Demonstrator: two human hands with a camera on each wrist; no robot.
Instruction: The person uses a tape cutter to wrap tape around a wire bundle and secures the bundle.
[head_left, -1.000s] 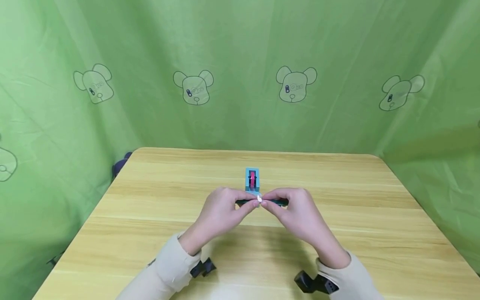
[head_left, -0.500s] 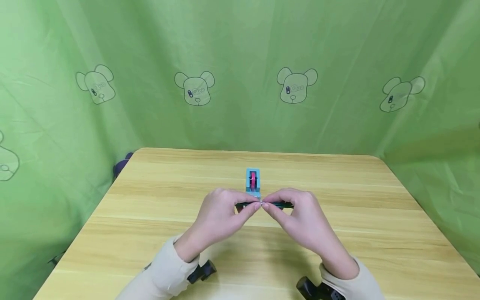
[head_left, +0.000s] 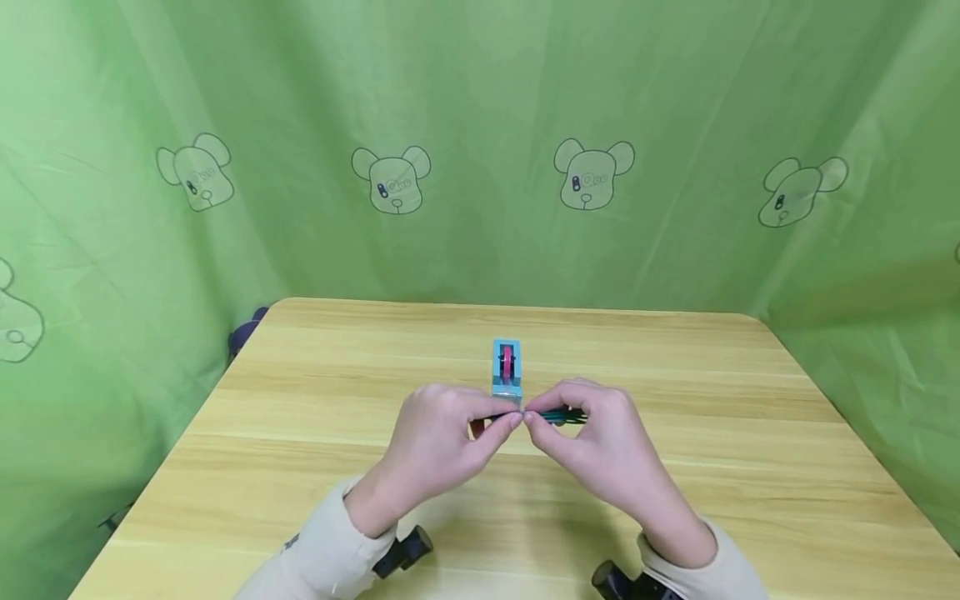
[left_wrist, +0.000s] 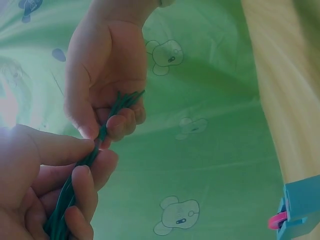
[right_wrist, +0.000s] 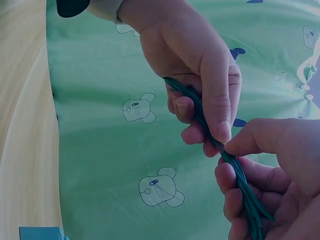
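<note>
A bundle of thin green strands (head_left: 564, 416) is held crosswise above the table by both hands. My left hand (head_left: 435, 437) pinches it near the middle between thumb and index finger. Right beside that, fingertips nearly meeting, my right hand (head_left: 611, 446) pinches it too. In the right wrist view, a pale, shiny band (right_wrist: 220, 148) shows round the strands between the two thumbs; most of it is hidden by fingertips. The strand ends (left_wrist: 130, 98) fan out past the right fingers. Just beyond the hands stands a light blue tape dispenser (head_left: 506, 392) with a pink reel (head_left: 507, 362).
The wooden table (head_left: 300, 400) stretches to both sides of the hands. A green curtain (head_left: 480, 242) with bear heads hangs behind it. Something purple (head_left: 242, 335) shows past the left back edge. Black wrist cameras (head_left: 403, 550) sit at both cuffs.
A small white piece that stuck up between the fingertips a second ago no longer shows. Both hands have lowered slightly in view, and more of the strands shows beside the right fingers.
</note>
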